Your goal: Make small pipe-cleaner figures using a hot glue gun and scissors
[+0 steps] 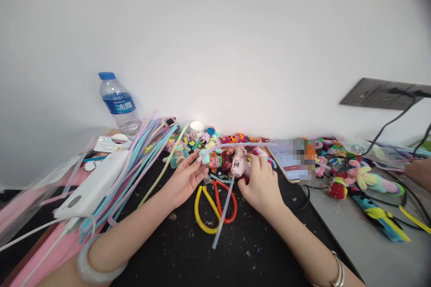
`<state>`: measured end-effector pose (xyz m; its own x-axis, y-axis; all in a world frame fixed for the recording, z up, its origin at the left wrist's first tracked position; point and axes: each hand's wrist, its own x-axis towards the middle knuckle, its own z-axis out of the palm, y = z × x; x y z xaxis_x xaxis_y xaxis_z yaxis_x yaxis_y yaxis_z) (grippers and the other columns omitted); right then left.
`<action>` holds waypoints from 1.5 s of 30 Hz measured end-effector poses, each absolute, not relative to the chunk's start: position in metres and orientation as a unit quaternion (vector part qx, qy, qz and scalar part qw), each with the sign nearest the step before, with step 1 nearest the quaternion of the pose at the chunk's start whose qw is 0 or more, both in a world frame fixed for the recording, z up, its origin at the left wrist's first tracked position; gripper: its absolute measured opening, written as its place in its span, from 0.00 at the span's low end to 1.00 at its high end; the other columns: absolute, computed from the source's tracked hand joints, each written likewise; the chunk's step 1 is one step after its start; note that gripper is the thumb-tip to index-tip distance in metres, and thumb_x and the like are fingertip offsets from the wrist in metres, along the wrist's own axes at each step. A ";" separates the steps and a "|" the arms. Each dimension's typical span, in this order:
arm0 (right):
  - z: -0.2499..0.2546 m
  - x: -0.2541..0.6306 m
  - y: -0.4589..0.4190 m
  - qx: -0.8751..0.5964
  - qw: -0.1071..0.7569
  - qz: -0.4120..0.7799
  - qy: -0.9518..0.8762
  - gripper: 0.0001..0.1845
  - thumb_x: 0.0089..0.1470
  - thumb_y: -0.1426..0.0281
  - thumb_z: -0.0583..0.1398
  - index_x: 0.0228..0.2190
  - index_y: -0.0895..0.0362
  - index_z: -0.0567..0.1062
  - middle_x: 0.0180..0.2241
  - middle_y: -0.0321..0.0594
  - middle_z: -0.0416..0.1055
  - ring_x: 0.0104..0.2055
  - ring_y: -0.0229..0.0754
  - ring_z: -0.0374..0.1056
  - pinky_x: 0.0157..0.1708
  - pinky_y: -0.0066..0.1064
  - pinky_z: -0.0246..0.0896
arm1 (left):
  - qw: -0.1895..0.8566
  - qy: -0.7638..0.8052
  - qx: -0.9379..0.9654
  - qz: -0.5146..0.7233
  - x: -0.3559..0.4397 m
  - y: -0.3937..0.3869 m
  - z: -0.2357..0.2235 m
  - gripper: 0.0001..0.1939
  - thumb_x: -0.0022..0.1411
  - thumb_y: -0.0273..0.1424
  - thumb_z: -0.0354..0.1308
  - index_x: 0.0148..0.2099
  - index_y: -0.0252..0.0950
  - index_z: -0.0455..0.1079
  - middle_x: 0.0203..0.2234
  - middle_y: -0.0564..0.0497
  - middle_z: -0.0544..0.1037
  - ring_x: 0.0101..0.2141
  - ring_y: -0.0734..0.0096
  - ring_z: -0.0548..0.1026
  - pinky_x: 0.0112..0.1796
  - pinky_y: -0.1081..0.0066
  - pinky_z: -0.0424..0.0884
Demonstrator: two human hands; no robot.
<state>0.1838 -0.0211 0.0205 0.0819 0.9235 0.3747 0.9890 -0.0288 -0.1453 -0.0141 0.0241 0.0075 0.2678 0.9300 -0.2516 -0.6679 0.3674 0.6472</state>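
Observation:
My left hand [188,179] pinches a small mint-green fuzzy piece [204,156] between thumb and fingers. From that piece a long lavender pipe cleaner [235,144] stretches to the right, above my other hand. My right hand [262,184] is closed around a pale pink hot glue gun [239,165], its crusted nozzle pointing away from me. A translucent glue stick [222,215] sticks out of its back toward me. Beneath the gun lie scissors with one yellow and one red handle loop [206,228], their blades mostly hidden among the things behind.
Pastel pipe cleaners [141,157] and a white power bank [90,184] lie at left, near a water bottle [118,104]. Fuzzy figures [232,138] line the wall. A phone [286,166] leans at right, near cables, more fuzzy pieces [370,179] and another person's hand [417,175].

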 end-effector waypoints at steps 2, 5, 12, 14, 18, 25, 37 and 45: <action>0.019 0.185 -0.020 -0.728 0.159 -0.082 -0.662 0.27 0.44 0.70 0.55 0.49 0.60 0.62 0.46 0.52 0.63 0.45 0.55 0.61 0.39 0.42 0.57 | 0.779 0.298 0.195 0.517 -0.015 0.025 0.009 0.14 0.62 0.18 0.50 0.48 0.36 0.65 0.32 0.51 0.78 0.31 0.75 0.78 0.33 0.77 0.76; 0.018 0.187 -0.018 -0.737 0.144 -0.080 -0.655 0.26 0.45 0.70 0.55 0.48 0.61 0.63 0.44 0.53 0.64 0.45 0.55 0.62 0.38 0.40 0.57 | 0.789 0.281 0.186 0.514 -0.015 0.025 0.010 0.14 0.63 0.19 0.48 0.49 0.36 0.65 0.31 0.50 0.78 0.31 0.74 0.78 0.32 0.77 0.76; 0.024 0.195 -0.015 -0.725 0.198 -0.020 -0.659 0.18 0.47 0.72 0.54 0.42 0.60 0.67 0.37 0.48 0.72 0.39 0.51 0.68 0.36 0.36 0.59 | 0.794 0.262 0.182 0.517 -0.015 0.026 0.010 0.17 0.62 0.18 0.48 0.51 0.36 0.65 0.33 0.49 0.78 0.32 0.74 0.78 0.36 0.76 0.75; 0.024 0.196 -0.015 -0.697 0.270 0.020 -0.664 0.17 0.49 0.71 0.54 0.43 0.58 0.67 0.38 0.46 0.73 0.38 0.48 0.69 0.35 0.34 0.60 | 0.800 0.246 0.187 0.514 -0.015 0.026 0.010 0.17 0.62 0.18 0.48 0.51 0.37 0.65 0.34 0.49 0.78 0.33 0.74 0.77 0.38 0.74 0.74; 0.023 0.193 -0.016 -0.598 0.402 0.133 -0.681 0.13 0.50 0.70 0.55 0.39 0.58 0.70 0.35 0.41 0.73 0.36 0.44 0.70 0.35 0.30 0.63 | 0.810 0.223 0.200 0.504 -0.015 0.025 0.008 0.19 0.62 0.18 0.48 0.54 0.39 0.63 0.35 0.49 0.78 0.35 0.73 0.77 0.40 0.72 0.73; 0.026 0.183 -0.023 -0.533 0.399 0.201 -0.719 0.10 0.50 0.68 0.56 0.33 0.59 0.75 0.23 0.36 0.70 0.23 0.38 0.66 0.24 0.27 0.62 | 0.815 0.228 0.231 0.480 -0.014 0.023 0.008 0.25 0.61 0.19 0.52 0.58 0.43 0.59 0.43 0.48 0.76 0.43 0.70 0.75 0.48 0.68 0.68; 0.021 0.185 -0.023 -0.515 0.401 0.193 -0.733 0.11 0.50 0.68 0.56 0.33 0.59 0.76 0.27 0.40 0.74 0.28 0.42 0.69 0.28 0.30 0.66 | 0.820 0.222 0.248 0.466 -0.013 0.021 0.006 0.24 0.60 0.20 0.53 0.57 0.43 0.61 0.42 0.49 0.77 0.44 0.70 0.75 0.51 0.66 0.64; 0.022 0.184 -0.023 -0.499 0.400 0.214 -0.738 0.16 0.52 0.71 0.55 0.43 0.58 0.74 0.30 0.39 0.75 0.28 0.40 0.69 0.30 0.29 0.66 | 0.813 0.242 0.247 0.468 -0.013 0.021 0.005 0.23 0.59 0.20 0.54 0.55 0.42 0.64 0.40 0.49 0.77 0.43 0.71 0.75 0.49 0.67 0.66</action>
